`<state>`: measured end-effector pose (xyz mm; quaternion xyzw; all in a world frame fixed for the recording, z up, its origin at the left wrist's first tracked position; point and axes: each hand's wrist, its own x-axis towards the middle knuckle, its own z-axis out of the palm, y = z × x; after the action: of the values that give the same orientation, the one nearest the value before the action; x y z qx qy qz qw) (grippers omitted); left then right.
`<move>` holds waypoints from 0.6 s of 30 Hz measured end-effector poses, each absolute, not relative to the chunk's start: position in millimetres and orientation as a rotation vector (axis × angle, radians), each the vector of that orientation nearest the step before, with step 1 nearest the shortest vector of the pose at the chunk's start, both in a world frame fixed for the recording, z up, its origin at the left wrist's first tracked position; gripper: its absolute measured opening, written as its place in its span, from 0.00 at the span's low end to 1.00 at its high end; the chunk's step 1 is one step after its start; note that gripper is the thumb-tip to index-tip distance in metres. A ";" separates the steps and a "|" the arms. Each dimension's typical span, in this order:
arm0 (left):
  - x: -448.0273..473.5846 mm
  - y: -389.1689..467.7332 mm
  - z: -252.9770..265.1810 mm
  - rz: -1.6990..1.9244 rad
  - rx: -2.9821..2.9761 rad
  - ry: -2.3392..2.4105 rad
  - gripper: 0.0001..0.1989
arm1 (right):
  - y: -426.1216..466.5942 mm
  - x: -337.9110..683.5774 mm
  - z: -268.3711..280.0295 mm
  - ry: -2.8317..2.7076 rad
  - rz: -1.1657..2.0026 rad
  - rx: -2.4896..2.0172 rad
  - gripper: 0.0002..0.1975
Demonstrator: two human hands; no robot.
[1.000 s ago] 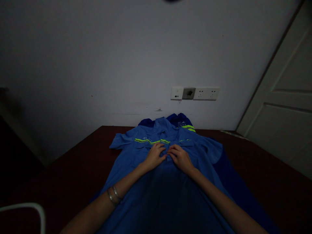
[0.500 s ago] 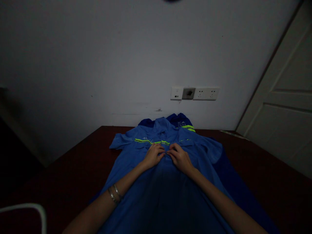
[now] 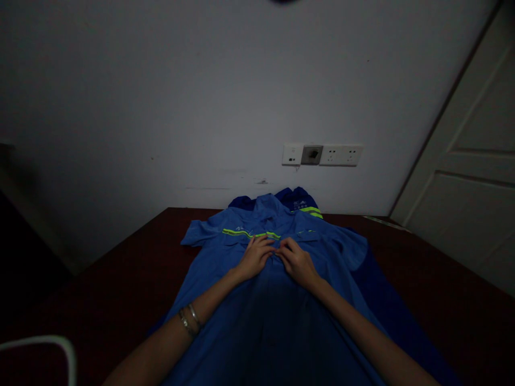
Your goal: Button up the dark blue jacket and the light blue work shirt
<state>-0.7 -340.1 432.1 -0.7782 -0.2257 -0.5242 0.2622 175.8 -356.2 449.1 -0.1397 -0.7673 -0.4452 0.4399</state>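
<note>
A light blue short-sleeved work shirt (image 3: 225,279) with a yellow-green reflective stripe across the chest lies front up, collar away from me. At its front opening, just below the stripe, my left hand (image 3: 255,257) and my right hand (image 3: 298,262) meet with fingertips almost touching. Both hands have thumb and fingers pinched on the shirt's front edge; any button between them is too small to make out. Under the shirt lies a darker blue garment (image 3: 386,300), its striped part showing beyond the collar.
The garments lie on a dark red-brown table (image 3: 132,257) against a grey wall (image 3: 161,96). Sockets and switches (image 3: 340,155) are set in the wall above. A panelled door (image 3: 475,214) stands at the right. A pale curved bar (image 3: 60,343) is at the lower left.
My left fingers have shifted slightly right, closer to the right fingertips. The shirt stays in place.
</note>
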 end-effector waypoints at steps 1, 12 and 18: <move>-0.5 -340.0 431.9 -1.423 -2.105 -0.614 0.13 | -356.4 175.6 449.1 -1.907 -1.108 -0.345 0.08; 3.6 -340.9 430.2 -1.529 -2.085 -0.608 0.12 | -357.1 175.7 450.3 -1.874 -1.233 -0.333 0.11; 5.7 -341.3 431.6 -1.652 -2.160 -0.626 0.10 | -355.9 178.7 451.6 -1.831 -1.461 -0.300 0.12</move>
<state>5.7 -341.3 431.6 -0.7622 -0.2208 -0.5830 0.1745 178.7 -355.9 451.6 -0.1173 -0.7172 -0.5721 0.3802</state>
